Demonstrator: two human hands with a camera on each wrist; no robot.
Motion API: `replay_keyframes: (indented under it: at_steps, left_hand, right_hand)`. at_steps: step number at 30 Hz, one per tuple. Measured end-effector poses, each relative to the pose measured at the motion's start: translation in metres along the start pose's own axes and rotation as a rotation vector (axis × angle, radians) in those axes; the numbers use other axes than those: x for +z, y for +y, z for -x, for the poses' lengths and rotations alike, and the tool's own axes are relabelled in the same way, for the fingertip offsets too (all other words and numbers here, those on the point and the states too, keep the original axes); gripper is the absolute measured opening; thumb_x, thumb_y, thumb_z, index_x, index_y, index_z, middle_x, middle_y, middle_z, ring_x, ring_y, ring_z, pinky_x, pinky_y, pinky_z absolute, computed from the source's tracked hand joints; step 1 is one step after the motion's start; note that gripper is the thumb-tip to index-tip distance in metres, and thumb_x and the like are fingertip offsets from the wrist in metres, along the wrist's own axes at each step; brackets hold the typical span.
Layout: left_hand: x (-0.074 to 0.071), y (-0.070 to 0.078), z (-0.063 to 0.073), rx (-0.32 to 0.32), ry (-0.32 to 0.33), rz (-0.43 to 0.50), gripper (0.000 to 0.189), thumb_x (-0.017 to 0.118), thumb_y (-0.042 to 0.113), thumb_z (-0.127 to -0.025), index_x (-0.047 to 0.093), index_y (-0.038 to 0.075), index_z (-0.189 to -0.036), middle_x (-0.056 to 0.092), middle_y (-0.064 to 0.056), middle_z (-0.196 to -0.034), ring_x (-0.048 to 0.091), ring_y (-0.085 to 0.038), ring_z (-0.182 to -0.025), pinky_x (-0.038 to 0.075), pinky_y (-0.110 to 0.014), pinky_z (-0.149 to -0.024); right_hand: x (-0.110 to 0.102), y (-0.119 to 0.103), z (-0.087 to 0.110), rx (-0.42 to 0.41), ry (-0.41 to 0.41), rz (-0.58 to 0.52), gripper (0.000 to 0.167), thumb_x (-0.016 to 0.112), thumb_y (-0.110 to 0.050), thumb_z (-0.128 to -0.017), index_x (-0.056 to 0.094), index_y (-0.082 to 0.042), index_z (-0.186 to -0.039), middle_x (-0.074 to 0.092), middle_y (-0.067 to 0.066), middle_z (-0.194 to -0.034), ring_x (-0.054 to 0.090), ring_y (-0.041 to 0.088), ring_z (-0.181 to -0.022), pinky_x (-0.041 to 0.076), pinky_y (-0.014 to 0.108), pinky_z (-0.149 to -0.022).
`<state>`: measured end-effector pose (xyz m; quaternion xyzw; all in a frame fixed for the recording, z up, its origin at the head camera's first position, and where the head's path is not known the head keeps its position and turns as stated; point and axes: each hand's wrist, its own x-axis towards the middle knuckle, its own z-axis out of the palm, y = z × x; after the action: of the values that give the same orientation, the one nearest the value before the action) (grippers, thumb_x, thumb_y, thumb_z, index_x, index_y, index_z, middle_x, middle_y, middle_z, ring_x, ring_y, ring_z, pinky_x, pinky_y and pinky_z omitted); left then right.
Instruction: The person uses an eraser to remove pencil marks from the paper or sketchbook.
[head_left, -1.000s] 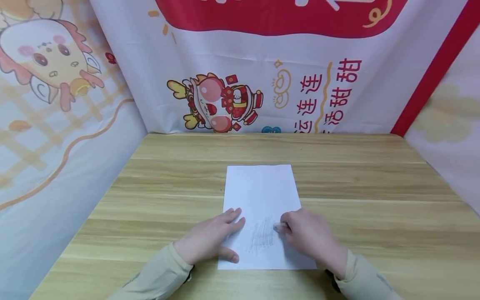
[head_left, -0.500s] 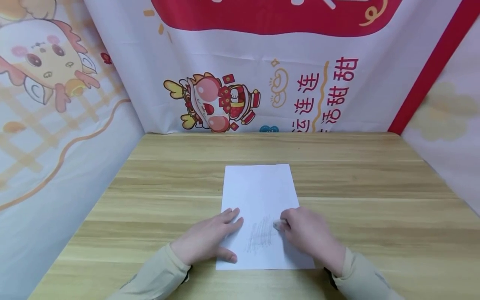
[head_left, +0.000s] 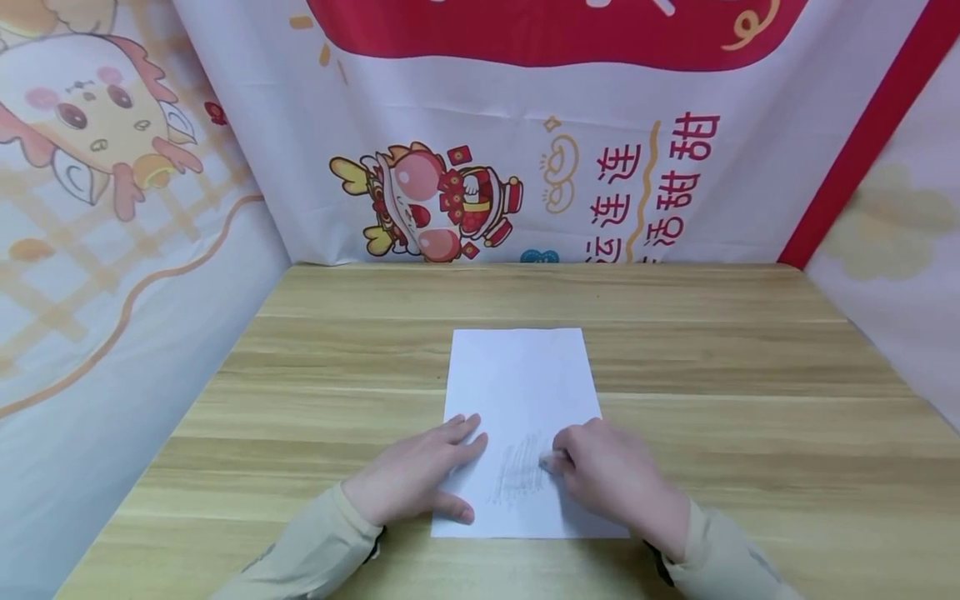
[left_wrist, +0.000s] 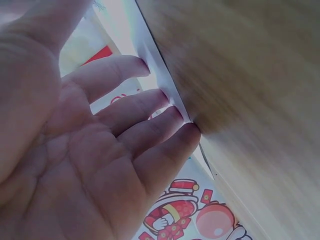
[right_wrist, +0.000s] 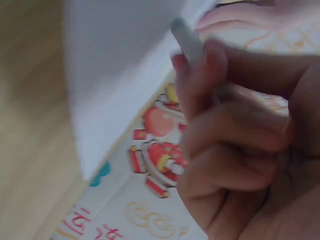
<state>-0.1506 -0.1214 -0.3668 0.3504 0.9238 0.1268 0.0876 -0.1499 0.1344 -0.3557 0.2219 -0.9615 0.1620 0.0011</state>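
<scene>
A white sheet of paper lies on the wooden table with a patch of grey pencil scribble on its lower half. Fingers spread, my left hand rests on the paper's left edge; the left wrist view shows its fingertips at that edge. My right hand pinches a small whitish eraser between thumb and curled fingers, at the right side of the scribble. From the right wrist, the eraser shows a grey, smudged end pointing at the paper; its other end is hidden in the hand.
The wooden table runs back to a printed white and red cloth. Another patterned cloth hangs along the left side, and a pale one along the right.
My right hand has shifted slightly left and down with the eraser, towards the scribble, whose strokes look a bit fainter and more smeared. My left hand stays on the paper.
</scene>
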Motion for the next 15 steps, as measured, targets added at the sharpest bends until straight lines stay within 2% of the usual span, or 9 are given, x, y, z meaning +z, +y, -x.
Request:
replay_keyframes:
  at_steps: [3,7,11,15]
  left_hand:
    - [0.0001,0.0000,-0.0009,-0.005,-0.002,0.000,0.089,0.080,0.049,-0.074,0.050,0.000,-0.142,0.036,-0.022,-0.151,0.034,-0.037,-0.139,0.035,-0.047,-0.108]
    - [-0.0004,0.0009,-0.0011,-0.008,-0.004,0.004,0.089,0.080,0.048,-0.074,0.050,0.000,-0.142,0.036,-0.022,-0.151,0.033,-0.038,-0.139,0.034,-0.047,-0.108]
    - [-0.0008,0.0013,-0.0008,0.000,0.001,0.000,0.089,0.080,0.048,-0.074,0.050,-0.001,-0.142,0.036,-0.023,-0.151,0.034,-0.039,-0.138,0.035,-0.048,-0.108]
    - [-0.0005,0.0011,-0.0011,0.009,0.006,-0.005,0.088,0.080,0.047,-0.074,0.050,-0.001,-0.141,0.037,-0.024,-0.150,0.035,-0.039,-0.138,0.035,-0.047,-0.108]
  right_hand:
    - [-0.0004,0.0011,-0.0006,-0.004,0.018,-0.005,0.029,0.077,-0.016,-0.085,0.060,-0.018,-0.062,0.044,-0.009,-0.055,0.038,0.008,-0.049,0.032,0.027,-0.043]
    - [-0.0007,0.0020,-0.0004,-0.027,0.000,-0.007,0.028,0.077,-0.017,-0.085,0.061,-0.019,-0.062,0.045,-0.010,-0.056,0.039,0.008,-0.049,0.034,0.027,-0.044]
    - [-0.0008,0.0018,-0.0005,-0.004,0.018,0.021,0.030,0.076,-0.016,-0.086,0.059,-0.019,-0.061,0.043,-0.009,-0.055,0.038,0.008,-0.049,0.032,0.028,-0.043]
    - [-0.0012,0.0007,0.0010,-0.035,-0.006,0.017,0.030,0.077,-0.016,-0.084,0.059,-0.020,-0.061,0.045,-0.010,-0.055,0.039,0.007,-0.049,0.033,0.027,-0.043]
